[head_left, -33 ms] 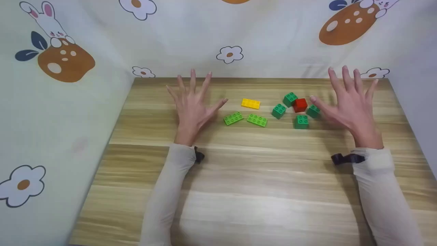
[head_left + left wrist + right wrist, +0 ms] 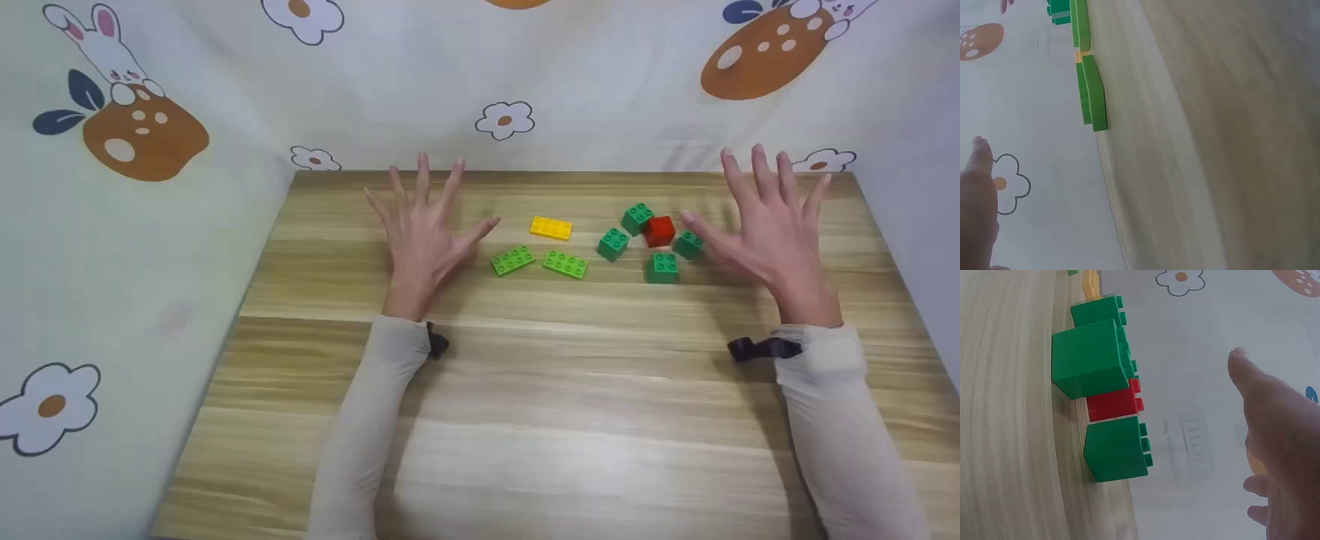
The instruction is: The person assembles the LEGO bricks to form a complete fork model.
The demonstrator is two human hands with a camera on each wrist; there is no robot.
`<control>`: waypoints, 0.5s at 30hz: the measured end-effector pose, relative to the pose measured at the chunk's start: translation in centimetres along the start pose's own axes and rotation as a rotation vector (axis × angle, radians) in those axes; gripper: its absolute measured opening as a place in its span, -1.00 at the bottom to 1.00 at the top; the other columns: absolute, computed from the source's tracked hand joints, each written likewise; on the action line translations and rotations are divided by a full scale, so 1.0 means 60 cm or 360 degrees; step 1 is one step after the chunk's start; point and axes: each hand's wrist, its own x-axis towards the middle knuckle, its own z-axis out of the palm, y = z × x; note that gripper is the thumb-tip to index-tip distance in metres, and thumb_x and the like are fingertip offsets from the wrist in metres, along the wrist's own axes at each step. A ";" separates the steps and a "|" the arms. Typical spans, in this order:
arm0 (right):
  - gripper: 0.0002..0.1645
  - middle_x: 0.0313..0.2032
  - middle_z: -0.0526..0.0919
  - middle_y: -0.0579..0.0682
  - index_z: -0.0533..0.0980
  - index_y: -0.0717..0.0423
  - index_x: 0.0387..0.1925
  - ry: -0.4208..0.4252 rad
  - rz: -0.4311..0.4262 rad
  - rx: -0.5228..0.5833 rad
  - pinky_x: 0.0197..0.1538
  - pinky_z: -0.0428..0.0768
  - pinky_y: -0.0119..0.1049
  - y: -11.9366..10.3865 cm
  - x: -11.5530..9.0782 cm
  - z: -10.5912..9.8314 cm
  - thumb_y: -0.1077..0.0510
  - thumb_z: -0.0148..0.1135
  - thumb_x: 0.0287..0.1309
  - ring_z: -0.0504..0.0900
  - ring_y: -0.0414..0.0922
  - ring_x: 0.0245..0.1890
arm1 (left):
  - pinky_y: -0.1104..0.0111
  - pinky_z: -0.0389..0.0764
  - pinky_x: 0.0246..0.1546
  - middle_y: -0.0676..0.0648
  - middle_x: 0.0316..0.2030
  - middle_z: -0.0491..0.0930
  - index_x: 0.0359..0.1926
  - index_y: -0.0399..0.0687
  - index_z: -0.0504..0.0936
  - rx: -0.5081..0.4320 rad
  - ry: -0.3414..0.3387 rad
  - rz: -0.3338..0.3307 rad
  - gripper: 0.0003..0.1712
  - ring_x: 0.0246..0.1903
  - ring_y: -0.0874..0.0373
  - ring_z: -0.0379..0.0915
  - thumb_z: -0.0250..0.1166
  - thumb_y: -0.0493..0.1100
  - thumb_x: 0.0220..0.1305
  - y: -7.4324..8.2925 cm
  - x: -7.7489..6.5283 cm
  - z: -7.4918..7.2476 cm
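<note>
My left hand has its fingers spread over the left part of the table and holds nothing. Just right of its thumb lie two flat lime-green bricks and a flat yellow brick. On the right, my right hand is likewise spread and holds nothing. Its thumb overlaps the edge of a dark green brick in the head view. Several more cube-shaped green bricks stand around a red brick. In the right wrist view, the red brick shows between green ones, studs toward the back wall.
The wooden table stretches toward the front between both forearms. A patterned cloth wall rises behind its back edge, with more walls at left and right. A dark wrist camera is strapped at the right cuff, another at the left.
</note>
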 end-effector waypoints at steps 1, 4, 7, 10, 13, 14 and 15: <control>0.19 0.77 -0.23 0.13 -0.13 -0.34 0.77 0.0002 0.0000 -0.0001 0.53 -0.72 0.52 0.000 0.000 0.000 -0.69 -0.06 0.33 -0.35 0.30 0.76 | -0.59 -0.37 0.54 -0.06 0.79 -0.25 0.71 0.69 -0.03 -0.0018 -0.0014 -0.0008 0.11 0.70 -0.46 -0.31 -0.06 0.82 0.23 0.000 0.000 0.000; 0.19 0.77 -0.26 0.11 -0.12 -0.33 0.77 0.0010 0.0003 -0.0010 0.52 -0.72 0.53 0.000 0.000 -0.001 -0.70 -0.07 0.33 -0.36 0.30 0.76 | -0.60 -0.36 0.53 -0.06 0.79 -0.29 0.72 0.69 -0.07 0.0002 -0.0045 -0.0025 0.12 0.72 -0.44 -0.36 -0.09 0.83 0.23 0.001 0.001 -0.001; 0.20 0.77 -0.28 0.09 -0.11 -0.33 0.77 0.0026 0.0005 -0.0016 0.52 -0.72 0.53 -0.001 -0.001 -0.001 -0.71 -0.05 0.32 -0.36 0.30 0.76 | -0.60 -0.40 0.53 -0.05 0.79 -0.33 0.72 0.69 -0.09 0.0005 -0.0084 -0.0041 0.13 0.73 -0.42 -0.41 -0.12 0.84 0.23 0.003 0.004 -0.002; 0.21 0.77 -0.29 0.10 -0.08 -0.33 0.77 0.0035 -0.0002 -0.0014 0.52 -0.73 0.52 -0.003 0.000 0.001 -0.71 -0.03 0.31 -0.35 0.31 0.76 | -0.60 -0.38 0.53 -0.06 0.79 -0.35 0.73 0.66 -0.11 0.0029 -0.0102 -0.0037 0.15 0.73 -0.42 -0.42 -0.14 0.86 0.22 0.006 0.005 -0.002; 0.20 0.77 -0.30 0.11 -0.06 -0.32 0.77 0.0037 -0.0012 -0.0001 0.52 -0.73 0.53 -0.007 0.000 0.007 -0.70 -0.02 0.31 -0.35 0.32 0.76 | -0.60 -0.35 0.54 -0.07 0.79 -0.37 0.74 0.63 -0.14 0.0040 -0.0116 -0.0019 0.17 0.73 -0.41 -0.42 -0.15 0.85 0.22 0.011 0.004 0.000; 0.19 0.78 -0.30 0.12 -0.05 -0.32 0.76 0.0033 -0.0014 0.0011 0.51 -0.73 0.53 -0.008 0.000 0.009 -0.69 -0.01 0.31 -0.35 0.32 0.76 | -0.59 -0.35 0.54 -0.07 0.79 -0.36 0.74 0.62 -0.14 0.0036 -0.0119 -0.0011 0.17 0.73 -0.41 -0.41 -0.14 0.85 0.23 0.012 0.003 0.001; 0.18 0.78 -0.30 0.12 -0.05 -0.32 0.76 0.0033 -0.0019 0.0025 0.51 -0.72 0.54 -0.009 0.000 0.011 -0.68 0.00 0.32 -0.35 0.33 0.76 | -0.59 -0.36 0.54 -0.08 0.79 -0.37 0.74 0.61 -0.14 0.0025 -0.0123 -0.0004 0.17 0.73 -0.41 -0.41 -0.13 0.84 0.24 0.014 0.002 0.002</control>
